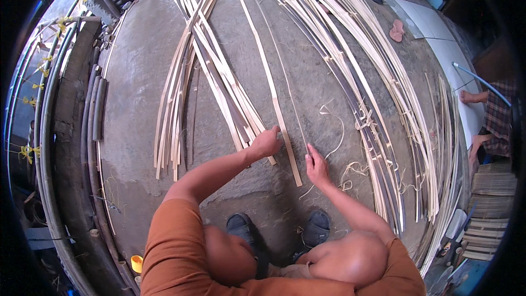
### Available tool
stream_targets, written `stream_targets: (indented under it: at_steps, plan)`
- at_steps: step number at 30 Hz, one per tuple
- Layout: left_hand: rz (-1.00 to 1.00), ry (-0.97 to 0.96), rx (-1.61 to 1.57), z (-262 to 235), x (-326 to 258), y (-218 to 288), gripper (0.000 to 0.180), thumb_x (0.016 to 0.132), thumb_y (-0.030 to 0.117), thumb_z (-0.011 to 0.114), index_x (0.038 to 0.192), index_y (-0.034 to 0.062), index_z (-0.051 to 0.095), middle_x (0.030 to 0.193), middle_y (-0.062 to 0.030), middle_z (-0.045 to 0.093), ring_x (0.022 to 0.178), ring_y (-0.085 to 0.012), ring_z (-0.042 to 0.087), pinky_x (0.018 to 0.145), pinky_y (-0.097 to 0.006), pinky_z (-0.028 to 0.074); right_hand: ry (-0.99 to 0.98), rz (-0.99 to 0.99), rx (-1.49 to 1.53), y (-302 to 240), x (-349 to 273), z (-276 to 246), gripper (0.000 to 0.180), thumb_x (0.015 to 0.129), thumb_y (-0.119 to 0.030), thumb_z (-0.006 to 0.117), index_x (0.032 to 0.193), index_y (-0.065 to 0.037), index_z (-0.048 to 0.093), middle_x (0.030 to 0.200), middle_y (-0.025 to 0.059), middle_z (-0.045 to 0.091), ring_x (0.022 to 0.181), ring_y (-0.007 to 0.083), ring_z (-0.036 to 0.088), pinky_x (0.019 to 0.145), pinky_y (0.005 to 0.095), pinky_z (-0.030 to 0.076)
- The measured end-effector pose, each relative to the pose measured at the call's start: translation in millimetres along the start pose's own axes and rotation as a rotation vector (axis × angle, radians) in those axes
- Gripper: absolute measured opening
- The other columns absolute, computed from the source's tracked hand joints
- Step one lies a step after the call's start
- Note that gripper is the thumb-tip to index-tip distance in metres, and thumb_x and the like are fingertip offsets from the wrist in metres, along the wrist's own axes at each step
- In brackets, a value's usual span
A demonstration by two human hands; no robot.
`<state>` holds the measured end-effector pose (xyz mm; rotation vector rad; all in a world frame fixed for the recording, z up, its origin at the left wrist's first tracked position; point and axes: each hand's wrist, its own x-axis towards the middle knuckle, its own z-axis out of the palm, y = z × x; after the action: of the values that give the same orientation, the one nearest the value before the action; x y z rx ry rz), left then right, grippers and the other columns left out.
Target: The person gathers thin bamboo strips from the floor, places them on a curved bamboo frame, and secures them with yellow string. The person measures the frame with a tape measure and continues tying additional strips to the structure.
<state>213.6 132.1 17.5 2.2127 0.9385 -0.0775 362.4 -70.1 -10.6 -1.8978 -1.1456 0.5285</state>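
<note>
My left hand [267, 143] is over the lower ends of a pale bundle of bamboo strips [222, 71], close beside a single wide bamboo strip [269, 79] that lies lengthwise on the floor. Its fingers are curled; whatever may be in them is hidden. To the right, my right hand [317, 167] pinches the near end of a long, thin bamboo strip [289, 85] between thumb and fingers. This thin strip runs away from me, roughly alongside the wide one.
Larger bundles of bamboo strips [378, 71], bound with ties, lie to the right. Poles [90, 148] line the left side. A pink sandal [396, 30] lies near white tiles [424, 19]. Another person's foot [472, 97] shows at far right. A yellow roll [136, 263] sits lower left.
</note>
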Motion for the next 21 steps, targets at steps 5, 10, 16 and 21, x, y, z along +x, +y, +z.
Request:
stream_targets:
  at_steps: [5, 10, 16, 21]
  plan:
    - [-0.028, 0.092, 0.122, 28.5, 19.6, 18.2, 0.066, 0.083, 0.034, 0.075, 0.130, -0.0026, 0.046, 0.118, -0.0271, 0.056, 0.109, -0.0469, 0.058, 0.092, -0.053, 0.049, -0.106, 0.054, 0.019, -5.0, -8.8, -1.1, 0.052, 0.099, -0.028, 0.057, 0.146, -0.012, 0.044, 0.123, 0.0262, 0.064, 0.109, 0.0443, 0.063, 0.091, 0.0495, 0.050]
    - [0.037, 0.160, 0.301, 40.8, 8.3, 23.8, 0.080, 0.081, 0.035, 0.076, 0.139, -0.0036, 0.038, 0.126, -0.0232, 0.048, 0.117, -0.0381, 0.050, 0.099, -0.049, 0.041, -0.243, 0.218, 0.030, -5.0, -12.3, -4.8, 0.053, 0.099, -0.034, 0.056, 0.148, -0.018, 0.041, 0.097, 0.0265, 0.070, 0.091, 0.0486, 0.067, 0.079, 0.0544, 0.051]
    - [0.143, 0.142, 0.360, 55.9, -6.0, 13.4, 0.084, 0.085, 0.039, 0.071, 0.146, -0.0066, 0.035, 0.132, -0.0243, 0.047, 0.124, -0.0402, 0.047, 0.105, -0.049, 0.037, -0.287, 0.163, 0.019, 4.4, -8.6, -5.5, 0.055, 0.099, -0.037, 0.057, 0.148, -0.018, 0.040, 0.081, 0.0200, 0.070, 0.080, 0.0448, 0.068, 0.070, 0.0545, 0.050]
    - [0.219, 0.142, 0.371, 57.2, -13.7, 3.7, 0.084, 0.088, 0.043, 0.066, 0.147, -0.0081, 0.035, 0.135, -0.0251, 0.045, 0.126, -0.0406, 0.044, 0.109, -0.050, 0.033, -0.407, 0.205, -0.087, -22.4, -4.7, -14.5, 0.056, 0.098, -0.037, 0.057, 0.147, -0.015, 0.041, 0.078, 0.0204, 0.069, 0.077, 0.0453, 0.067, 0.067, 0.0562, 0.049]
